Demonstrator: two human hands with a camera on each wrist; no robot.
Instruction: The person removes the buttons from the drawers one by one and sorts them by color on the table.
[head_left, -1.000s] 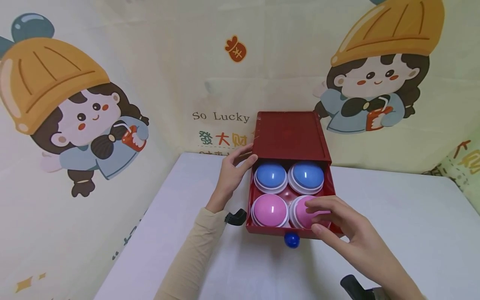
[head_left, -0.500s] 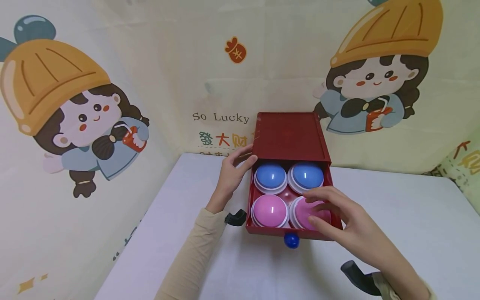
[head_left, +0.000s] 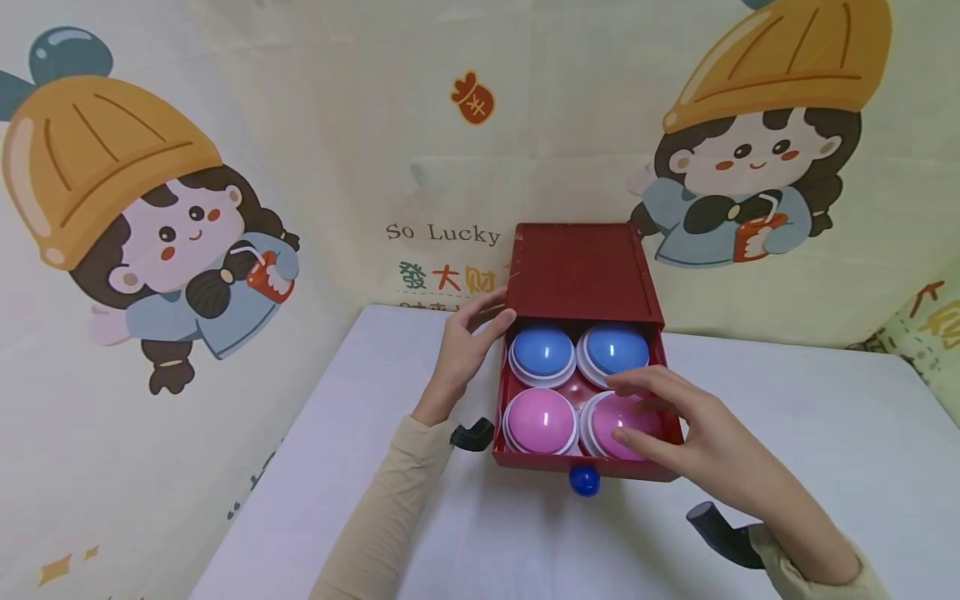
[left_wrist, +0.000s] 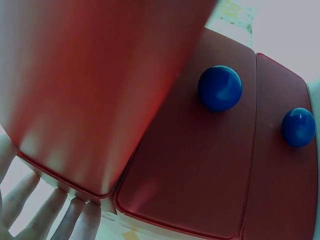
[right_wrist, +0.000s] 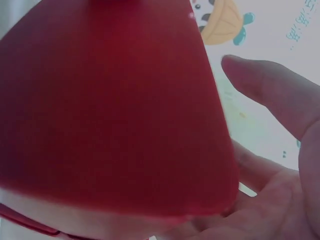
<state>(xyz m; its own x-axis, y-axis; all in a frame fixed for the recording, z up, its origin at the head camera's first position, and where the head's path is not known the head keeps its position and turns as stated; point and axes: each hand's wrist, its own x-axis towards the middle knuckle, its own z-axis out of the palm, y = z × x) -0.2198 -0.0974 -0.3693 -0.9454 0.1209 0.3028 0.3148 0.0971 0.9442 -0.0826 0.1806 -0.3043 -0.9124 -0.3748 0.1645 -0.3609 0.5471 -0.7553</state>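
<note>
The drawer [head_left: 540,463] is jutting from the red chest [head_left: 585,271] toward the person. In the drawer's far half, a left blue dome [head_left: 542,351] and a right blue dome [head_left: 617,348] are sitting in white rims; in its near half, a left pink dome [head_left: 540,421] and a right pink dome [head_left: 620,412] are sitting likewise. A blue knob [head_left: 584,481] is sticking out from the drawer's near wall.

Left of the drawer, the left hand [head_left: 465,354] is touching the chest's side with extended fingers, clasping nothing. At the drawer's right side, the right hand [head_left: 716,437] is reaching over the right pink dome, fingers loosely bent and thumb apart; it is gripping nothing, and I cannot tell whether it is touching the dome.

Below the drawer, two red panels [left_wrist: 175,185] are each bearing a knob. Around the drawer, a white table [head_left: 787,400] is spreading out, and behind it a printed cloth [head_left: 570,125] is hanging.
</note>
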